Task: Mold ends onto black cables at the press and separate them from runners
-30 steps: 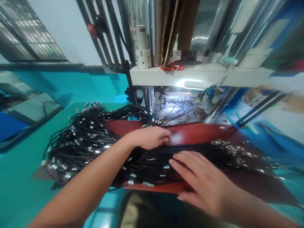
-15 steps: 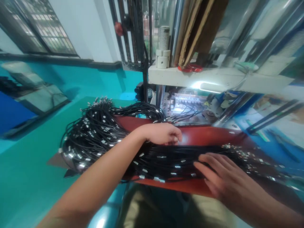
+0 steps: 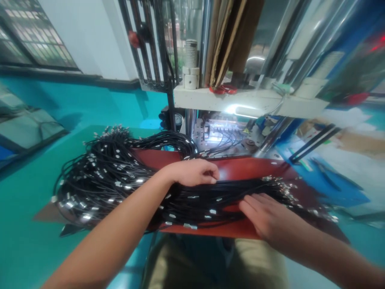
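A long bundle of black cables [image 3: 192, 206] with small silver metal connectors stretches across a red-brown tray [image 3: 255, 167] in front of me. My left hand [image 3: 197, 171] is closed at the bundle's far edge, thumb and fingers curled together; what they hold, if anything, is hidden. Over the right half of the bundle, my right hand [image 3: 263, 214] has its fingers bent round some of the cables, and red surface shows through beside its fingertips. More cables, in a thick looped heap [image 3: 105, 168], lie left of my left forearm.
Behind the tray stands a press machine with a pale crossbar [image 3: 249, 102] and a lit metal mould [image 3: 222, 130] with cables in it. A green table [image 3: 27, 224] extends on the left. At the right is a blue surface [image 3: 333, 184] with dark tools.
The view has shifted to the right. My right hand's fingers have drawn together around cables, and a red gap has appeared in the bundle. My left hand stays closed at the far edge.
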Demonstrator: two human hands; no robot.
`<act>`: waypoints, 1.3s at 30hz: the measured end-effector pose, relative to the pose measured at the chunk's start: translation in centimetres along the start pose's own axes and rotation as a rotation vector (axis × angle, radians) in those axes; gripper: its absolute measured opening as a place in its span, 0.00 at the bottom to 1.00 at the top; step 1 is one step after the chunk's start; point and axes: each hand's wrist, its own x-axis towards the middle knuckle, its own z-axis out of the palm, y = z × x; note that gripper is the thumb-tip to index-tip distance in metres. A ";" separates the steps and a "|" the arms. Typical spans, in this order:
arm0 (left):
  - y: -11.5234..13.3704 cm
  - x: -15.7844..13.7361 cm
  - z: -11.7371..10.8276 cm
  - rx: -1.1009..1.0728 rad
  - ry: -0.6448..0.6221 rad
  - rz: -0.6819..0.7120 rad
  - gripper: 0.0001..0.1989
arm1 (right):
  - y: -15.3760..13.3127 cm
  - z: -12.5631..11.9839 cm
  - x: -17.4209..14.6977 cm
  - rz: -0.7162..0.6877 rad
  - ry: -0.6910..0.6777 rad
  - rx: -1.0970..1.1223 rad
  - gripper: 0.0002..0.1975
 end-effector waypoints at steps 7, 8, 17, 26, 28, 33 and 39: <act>0.3 -0.1 0.2 -0.060 0.110 0.041 0.10 | 0.8 -0.7 -0.2 0.028 -0.098 0.125 0.14; 0.6 -0.1 0.3 -0.100 0.150 0.066 0.10 | 1.3 -1.4 -0.1 0.030 -0.119 0.200 0.13; 5.1 2.4 2.4 -0.619 -0.244 0.071 0.24 | 6.9 -9.3 2.5 0.112 -0.197 0.555 0.13; 2.9 3.7 4.4 -1.127 -0.163 -0.052 0.14 | 1.9 -4.1 -1.5 0.720 0.318 1.177 0.10; 3.2 3.6 4.1 -1.176 -0.191 -0.052 0.12 | 0.8 -1.4 -1.2 0.828 0.163 1.564 0.14; 3.6 3.6 4.2 -1.175 -0.162 -0.084 0.10 | 0.2 3.1 1.8 0.836 0.675 2.027 0.13; 3.3 3.8 4.5 -1.090 -0.100 -0.093 0.12 | -0.3 3.3 2.8 0.820 0.836 1.998 0.08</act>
